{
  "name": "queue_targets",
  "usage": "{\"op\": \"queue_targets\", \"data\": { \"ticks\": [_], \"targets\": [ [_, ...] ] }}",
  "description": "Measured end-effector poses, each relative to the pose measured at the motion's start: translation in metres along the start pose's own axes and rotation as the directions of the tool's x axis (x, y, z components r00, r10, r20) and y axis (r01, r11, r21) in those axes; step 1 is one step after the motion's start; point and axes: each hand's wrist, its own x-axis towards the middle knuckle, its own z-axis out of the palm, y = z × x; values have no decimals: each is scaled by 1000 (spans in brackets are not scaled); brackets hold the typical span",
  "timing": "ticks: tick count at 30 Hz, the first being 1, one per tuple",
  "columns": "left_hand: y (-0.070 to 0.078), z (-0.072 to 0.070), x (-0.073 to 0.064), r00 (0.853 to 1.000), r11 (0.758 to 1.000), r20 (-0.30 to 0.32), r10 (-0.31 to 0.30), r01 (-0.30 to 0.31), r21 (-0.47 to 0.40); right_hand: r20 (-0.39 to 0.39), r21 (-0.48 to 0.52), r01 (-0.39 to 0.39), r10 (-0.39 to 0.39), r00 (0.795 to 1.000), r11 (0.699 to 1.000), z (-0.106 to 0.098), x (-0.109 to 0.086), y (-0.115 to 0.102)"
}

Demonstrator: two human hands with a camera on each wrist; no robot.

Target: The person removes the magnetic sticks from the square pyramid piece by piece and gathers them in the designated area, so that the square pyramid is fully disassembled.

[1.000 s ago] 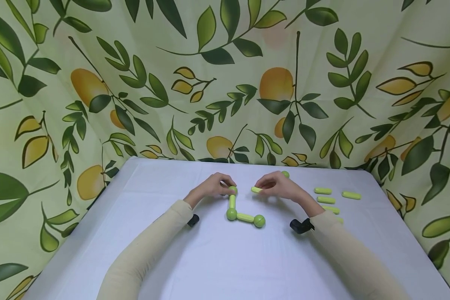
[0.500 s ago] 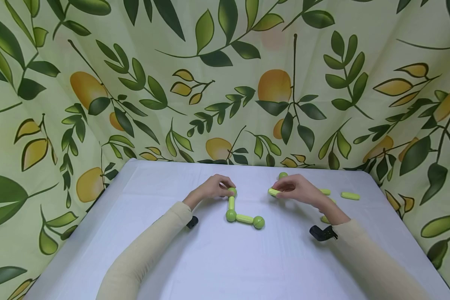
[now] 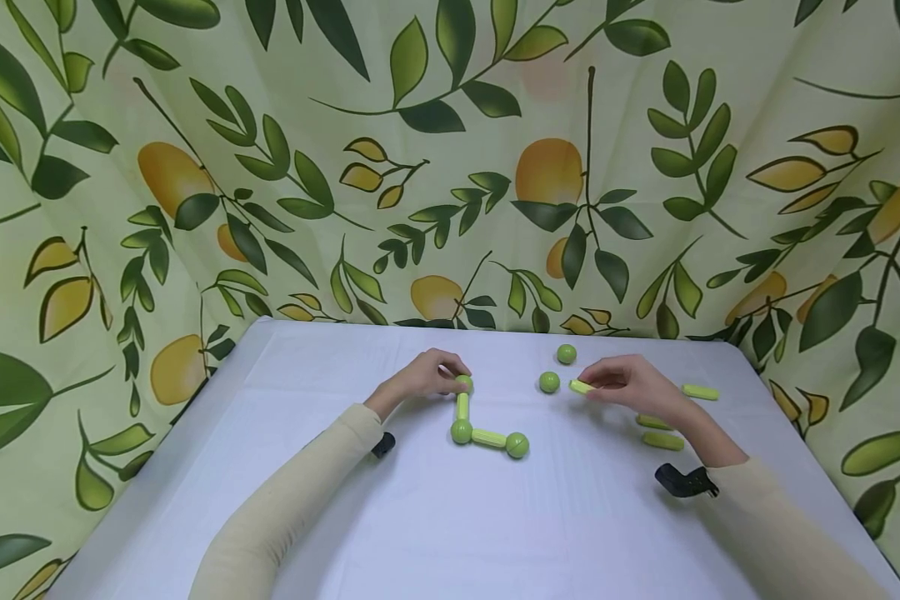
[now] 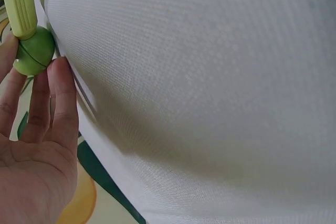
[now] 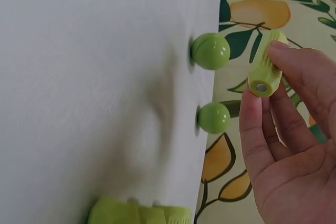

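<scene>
"Left side?"
"My left hand [image 3: 426, 373], thumb and fingertips pinching the top ball [image 4: 35, 51]: glossy green, seamed. Below, toward six o'clock, one grooved rod [image 3: 462, 407] and a corner ball [image 3: 461, 432]; from there, toward three, a second rod [image 3: 489, 438] and an end ball [image 3: 517, 445]. One L-shaped piece."
"Right side?"
"My right hand [image 3: 636, 385], pinching a ribbed, yellow-green bar [image 5: 264, 71]; round silvery disc [image 5: 261, 87] in its end. Smooth loose balls: one [image 3: 549, 382] at the bar's nine o'clock, another [image 3: 566, 354] near eleven."
"Remainder?"
"Loose bars: one [image 3: 701, 392] at my right hand's three o'clock, two [image 3: 663, 441] near five. White woven cloth covers the surface [image 3: 420, 517]."
</scene>
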Motion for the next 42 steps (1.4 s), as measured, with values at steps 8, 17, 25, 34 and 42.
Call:
{"op": "queue_targets", "data": {
  "ticks": [8, 17, 25, 34, 42],
  "targets": [
    [3, -1, 1, 1000, 1000, -4, -12, 12, 8, -40, -34, -33, 31, 999, 999, -19, -25, 4],
    [4, -2, 0, 1000, 1000, 2, -26, 26, 4, -108, -89, -45, 36, 994, 995, -39, -58, 16],
    [4, -1, -1, 1000, 1000, 7, -26, 26, -2, -168, -174, -41, 12, 986, 984, -61, -85, 28],
    [3, -1, -1, 1000, 1000, 7, -24, 24, -2, -211, -285, -74, 13, 977, 956, -82, -103, 55],
    [3, -1, 0, 1000, 1000, 16, -26, 26, -3, -227, -326, -192, 121, 966, 926, -86, -108, 72]
  ]
}}
